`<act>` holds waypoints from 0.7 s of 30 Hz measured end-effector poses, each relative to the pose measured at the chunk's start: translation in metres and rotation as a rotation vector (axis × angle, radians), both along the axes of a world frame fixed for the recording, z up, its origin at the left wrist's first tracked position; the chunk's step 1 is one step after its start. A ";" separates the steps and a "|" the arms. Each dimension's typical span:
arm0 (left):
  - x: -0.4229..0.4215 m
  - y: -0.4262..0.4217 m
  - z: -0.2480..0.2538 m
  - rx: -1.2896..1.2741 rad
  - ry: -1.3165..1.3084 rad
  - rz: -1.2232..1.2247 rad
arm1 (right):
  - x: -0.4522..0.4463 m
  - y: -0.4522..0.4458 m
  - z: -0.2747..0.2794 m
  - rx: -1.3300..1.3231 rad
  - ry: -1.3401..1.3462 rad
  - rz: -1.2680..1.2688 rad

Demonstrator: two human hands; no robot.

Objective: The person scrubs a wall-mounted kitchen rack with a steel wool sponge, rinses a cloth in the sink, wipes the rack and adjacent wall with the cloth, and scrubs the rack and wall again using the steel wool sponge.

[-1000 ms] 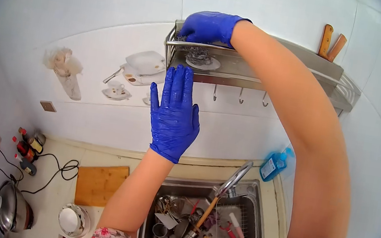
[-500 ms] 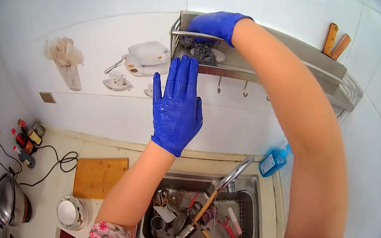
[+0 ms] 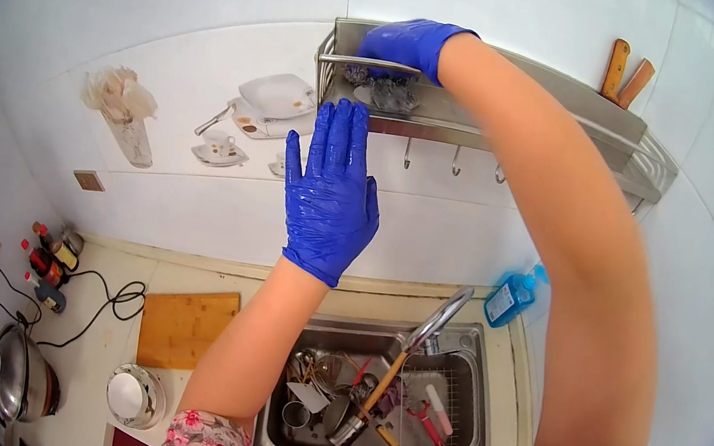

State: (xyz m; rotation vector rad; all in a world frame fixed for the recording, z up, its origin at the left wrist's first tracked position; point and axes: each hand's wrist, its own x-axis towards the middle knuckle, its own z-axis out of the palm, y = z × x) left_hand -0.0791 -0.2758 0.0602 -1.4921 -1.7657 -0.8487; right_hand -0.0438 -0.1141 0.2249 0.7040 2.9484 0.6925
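My left hand [image 3: 332, 200], in a wet blue glove, is open with its fingers stretched upward. Its fingertips are at the lower front edge of the metal wall shelf [image 3: 502, 143], near its left end. My right hand [image 3: 410, 48], also in a blue glove, reaches over the rail into the shelf's left part. Grey steel wool [image 3: 394, 94] shows blurred below that hand on the shelf floor, and the hand appears closed on it. The shelf's rail covers part of the right fingers. White suds lie beside the wool.
Two wooden-handled knives [image 3: 616, 70] stand at the shelf's right end, with hooks below the shelf. Underneath, a sink [image 3: 476, 413] holds several utensils. A blue soap bottle [image 3: 510, 300], cutting board [image 3: 187, 327], stacked bowls [image 3: 134, 396], wok [image 3: 11, 373] and sauce bottles [image 3: 43, 263] stand around.
My right hand and the steel wool have shifted slightly right along the shelf. My left hand keeps its place and pose; the whole view has moved a little.
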 end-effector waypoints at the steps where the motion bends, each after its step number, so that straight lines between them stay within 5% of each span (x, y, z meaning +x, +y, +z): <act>1: 0.000 -0.001 0.001 0.001 0.006 -0.003 | 0.005 -0.001 0.003 -0.099 0.021 0.011; 6: 0.001 0.000 0.001 -0.006 -0.018 -0.004 | -0.006 -0.008 0.011 -0.095 0.180 0.202; 8: 0.000 0.000 0.002 -0.017 -0.005 0.002 | -0.012 -0.018 0.009 -0.232 0.111 -0.028; 13: 0.000 0.000 0.002 -0.012 0.004 0.019 | -0.011 0.002 0.006 -0.262 0.000 -0.049; 16: -0.001 0.000 0.001 -0.002 0.008 0.000 | -0.003 -0.017 0.013 -0.074 -0.080 0.018; 18: 0.003 -0.001 0.002 0.010 -0.028 -0.031 | -0.007 -0.031 0.012 -0.239 0.180 -0.101; 21: 0.003 -0.001 0.002 -0.005 -0.029 -0.025 | -0.037 -0.008 0.006 -0.041 -0.017 0.042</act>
